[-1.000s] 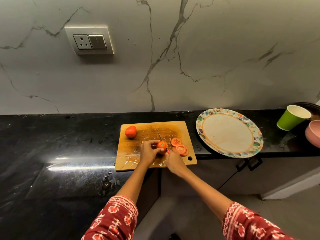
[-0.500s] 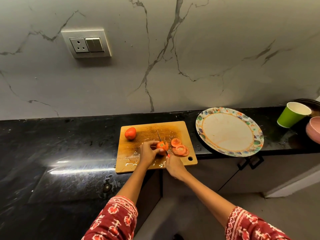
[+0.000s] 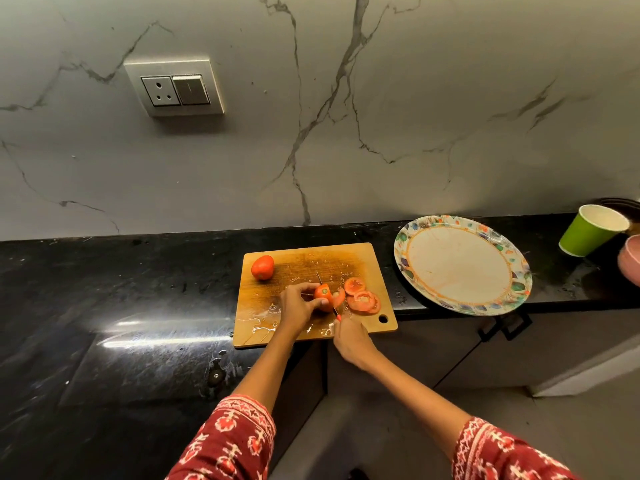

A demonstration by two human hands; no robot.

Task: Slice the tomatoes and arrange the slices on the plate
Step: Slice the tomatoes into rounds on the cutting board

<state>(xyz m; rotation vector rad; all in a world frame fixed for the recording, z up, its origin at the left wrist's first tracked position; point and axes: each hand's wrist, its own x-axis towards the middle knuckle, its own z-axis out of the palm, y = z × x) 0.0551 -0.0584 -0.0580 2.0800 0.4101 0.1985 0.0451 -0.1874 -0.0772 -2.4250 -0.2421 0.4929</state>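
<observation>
The black counter (image 3: 104,306) is carrying everything, and the wooden cutting board (image 3: 304,261) is serving here as the landmark. The task is looking roughly a quarter done, as a judgement: one tomato is being sliced, one is waiting whole, and no slice is lying on the plate yet.

To the right of the board, just beside it, the floral-rimmed plate (image 3: 401,244) is sitting with nothing in it. Further right of the board, well apart, a green paper cup (image 3: 585,233) is standing; what it is holding cannot be told from this angle. A pink bowl (image 3: 630,258) is peeking in at the frame edge beyond it, contents hidden.

On the board's far left corner the whole tomato (image 3: 262,267) is resting untouched. Near the board's middle the left hand (image 3: 298,306) is curling its fingers round the half-cut tomato (image 3: 322,296), steadying it. At the board's near edge the right hand (image 3: 349,341) is gripping the red handle of the knife (image 3: 334,310), whose blade is passing down through the tomato, with a fresh slice leaning away on the right side. On the board's right part the cut slices (image 3: 362,297) are lying overlapped.

Left to do, it seems: finishing this tomato, slicing the second, and moving all slices across to the plate.
</observation>
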